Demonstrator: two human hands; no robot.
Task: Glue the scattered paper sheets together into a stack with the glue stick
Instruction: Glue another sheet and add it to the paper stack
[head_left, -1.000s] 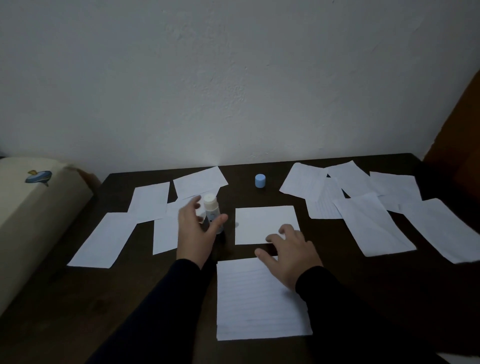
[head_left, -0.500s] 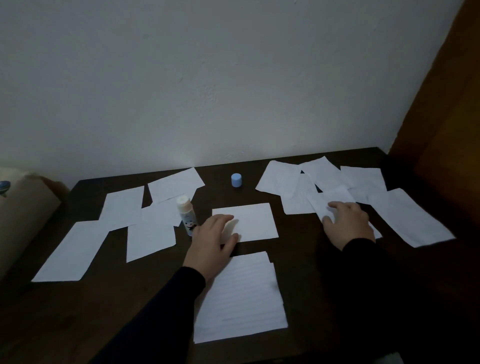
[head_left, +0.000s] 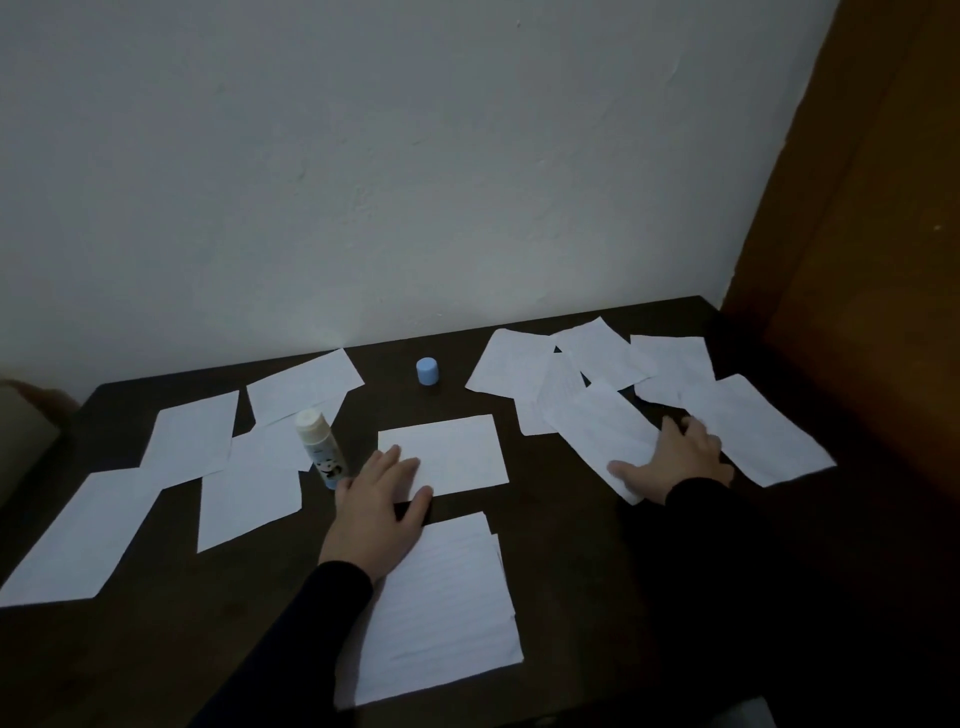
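A: How do the sheets (head_left: 441, 452) look?

B: White, rectangular, faintly lined, scattered flat on the dark desk (head_left: 566, 525). One group lies by the left edge, another overlaps near the far right corner, and one sheet sits alone mid-desk. A stack (head_left: 441, 608) of at least two lies at the near edge, its edges slightly offset.

A: And the glue stick (head_left: 321, 447)?

B: Upright, uncapped, white tip up, with a small printed figure on its body. It stands just left of the lone middle sheet. Its blue cap (head_left: 427, 371) stands apart, near the far edge.

A: Anything hard to read?

B: The light is dim, so the ruling barely shows. The leftmost sheet and the stack's near corner run into shadow, and dark sleeves blend with the desk.

A: The hands?

B: The left hand (head_left: 382, 512) lies flat, palm down, fingers spread, its grip released; fingertips rest on the middle sheet's near left corner, the heel on the stack's far corner. The right hand (head_left: 678, 460) reaches to the right group, palm down, pressing on one sheet's near end. It is blurred; I cannot tell whether it pinches the paper.
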